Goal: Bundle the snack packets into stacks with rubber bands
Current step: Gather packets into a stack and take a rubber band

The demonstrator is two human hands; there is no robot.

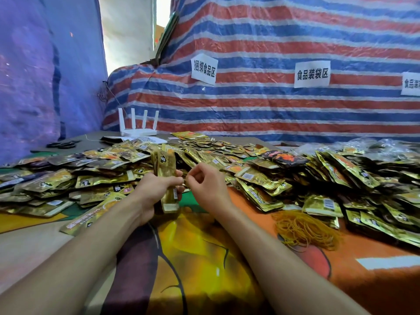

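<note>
My left hand [152, 192] grips an upright stack of gold snack packets [166, 169] at the middle of the table. My right hand [205, 187] is just right of the stack, fingers curled, thumb and forefinger pinching a thin rubber band [184, 181] at the stack's edge. A heap of yellow rubber bands [303, 229] lies on the cloth to the right. Loose gold packets [272, 178] cover the table behind and on both sides.
A white router [138, 127] with several antennas stands at the back left, black scissors [62, 144] left of it. A striped tarp wall [272, 105] with paper signs rises behind. The colourful tablecloth [204, 258] lies bare near me.
</note>
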